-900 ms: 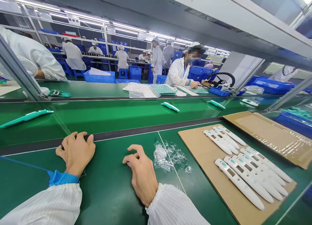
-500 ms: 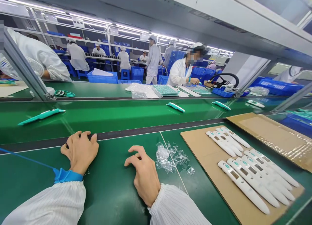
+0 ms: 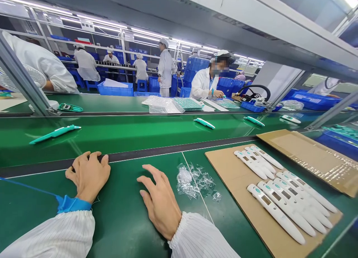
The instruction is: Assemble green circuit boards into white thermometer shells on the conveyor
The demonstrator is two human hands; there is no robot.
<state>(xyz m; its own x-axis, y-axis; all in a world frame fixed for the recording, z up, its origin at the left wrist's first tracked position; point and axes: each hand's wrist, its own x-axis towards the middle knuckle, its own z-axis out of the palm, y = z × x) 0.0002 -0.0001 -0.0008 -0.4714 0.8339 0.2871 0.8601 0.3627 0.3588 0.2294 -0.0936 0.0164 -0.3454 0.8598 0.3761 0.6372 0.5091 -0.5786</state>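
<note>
**Your left hand** [image 3: 88, 177]: loosely curled, fingers slightly apart, holding nothing. The fingertips touch the edge of the black rubber strip [image 3: 156, 154] that runs along the green bench mat [image 3: 120, 213]. A blue wrist strap [image 3: 73, 204] with a thin blue cord circles your wrist.

**Your right hand** [image 3: 160, 202]: spread wide, thumb and fingers apart, empty, palm down over the green bench mat.

**Landmark, the brown cardboard sheet** [image 3: 226, 176]: lies on the green bench mat, just right of your right hand.

**Crumpled clear plastic film** [image 3: 194, 181]: loose on the mat just left of the cardboard sheet, near your right fingertips but apart from them.

**White stick-shaped digital units with teal tips and small rectangular displays** [image 3: 275, 205]: on the cardboard sheet, in a smaller upper row and a larger lower row. They overlap, so you cannot count them exactly.

**Second brown cardboard sheet** [image 3: 307, 161]: beyond the first, toward the right.

**Teal stick-shaped units** [image 3: 55, 134]: three lie spaced out on the green conveyor belt [image 3: 125, 131], beyond the black rubber strip and up-left of the cardboard sheet.

**Open room**: green mat between your hands and left of the cardboard sheet.
</note>
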